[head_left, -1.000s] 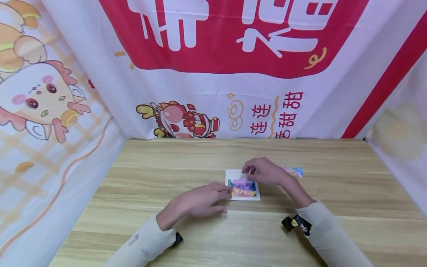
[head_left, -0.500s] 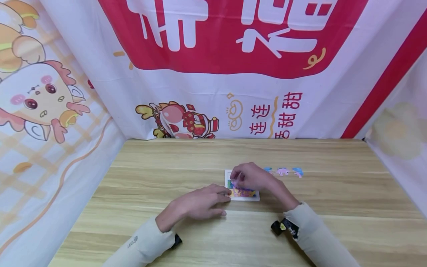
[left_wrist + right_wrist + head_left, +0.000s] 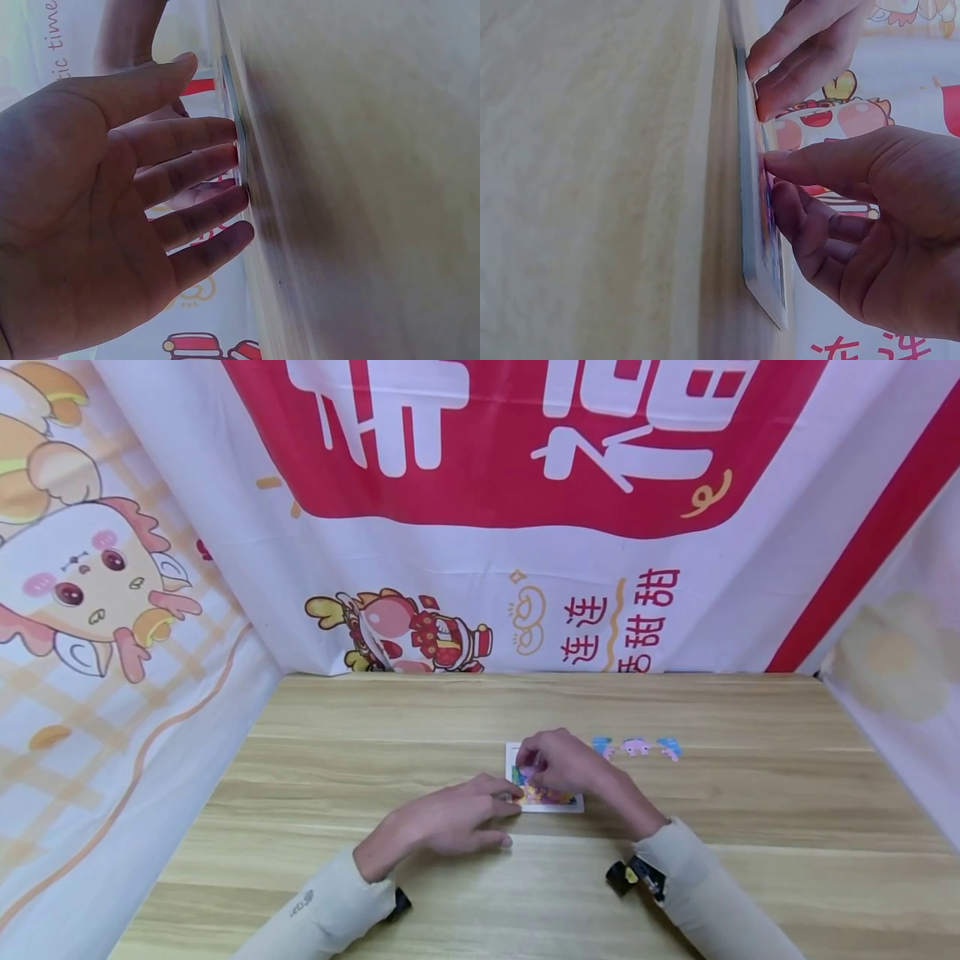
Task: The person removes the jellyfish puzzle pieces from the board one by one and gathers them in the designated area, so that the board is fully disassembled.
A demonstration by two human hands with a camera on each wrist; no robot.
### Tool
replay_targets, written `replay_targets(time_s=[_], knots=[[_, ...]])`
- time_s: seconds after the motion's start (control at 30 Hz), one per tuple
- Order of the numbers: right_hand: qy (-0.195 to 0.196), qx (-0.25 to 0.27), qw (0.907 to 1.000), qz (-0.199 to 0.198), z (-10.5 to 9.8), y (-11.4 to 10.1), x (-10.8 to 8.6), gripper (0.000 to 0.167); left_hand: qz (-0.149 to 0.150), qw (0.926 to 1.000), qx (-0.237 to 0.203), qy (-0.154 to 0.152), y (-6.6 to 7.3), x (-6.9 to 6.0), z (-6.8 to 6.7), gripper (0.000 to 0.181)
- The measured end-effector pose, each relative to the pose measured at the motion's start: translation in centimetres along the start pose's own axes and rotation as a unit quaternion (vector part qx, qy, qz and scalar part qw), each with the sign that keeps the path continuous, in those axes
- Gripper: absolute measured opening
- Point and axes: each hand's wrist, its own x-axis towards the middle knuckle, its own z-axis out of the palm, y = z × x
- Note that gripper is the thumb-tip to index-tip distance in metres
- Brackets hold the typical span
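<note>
A small white-bordered puzzle board (image 3: 545, 807) with a colourful picture lies flat on the table. My left hand (image 3: 461, 814) has its fingers stretched out, fingertips resting on the board's left edge; the left wrist view shows the palm and spread fingers (image 3: 187, 184). Over the picture, my right hand (image 3: 562, 764) brings thumb and fingertips together on a small pinkish puzzle piece (image 3: 529, 772), mostly hidden by the fingers. In the right wrist view the thumb (image 3: 817, 161) and curled fingers meet close to the surface of the board (image 3: 754, 262).
Right of the board lie three loose pieces in a row: a blue-and-pink piece (image 3: 602, 746), a pink piece with eyes (image 3: 636, 746) and another blue-and-pink piece (image 3: 670, 748). The wooden table (image 3: 360, 718) ends at a printed cloth (image 3: 450, 552) behind.
My right hand has moved left and slightly nearer over the board, uncovering the loose pieces on the right; over the last half second it barely shifts. My left hand stays at the board's edge.
</note>
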Motion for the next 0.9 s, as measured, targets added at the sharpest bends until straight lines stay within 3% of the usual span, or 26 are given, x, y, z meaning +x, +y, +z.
replay_targets(time_s=[0.4, 0.67, 0.9], knots=[[0.014, 0.028, 0.9994, 0.016, 0.3, 0.47, 0.39, 0.03, -0.004, 1.0, -0.008, -0.003, -0.18, 0.07, 0.12, 0.052], [0.013, 0.011, 0.9998, 0.008, 0.07, 0.19, 0.16, 0.013, -0.006, 0.9999, -0.014, -0.007, -0.3, 0.09, 0.18, 0.053], [0.017, 0.031, 0.9993, -0.012, -0.42, 0.51, -0.08, 0.015, -0.006, 0.9999, -0.013, -0.008, -0.22, 0.0, 0.14, 0.054]])
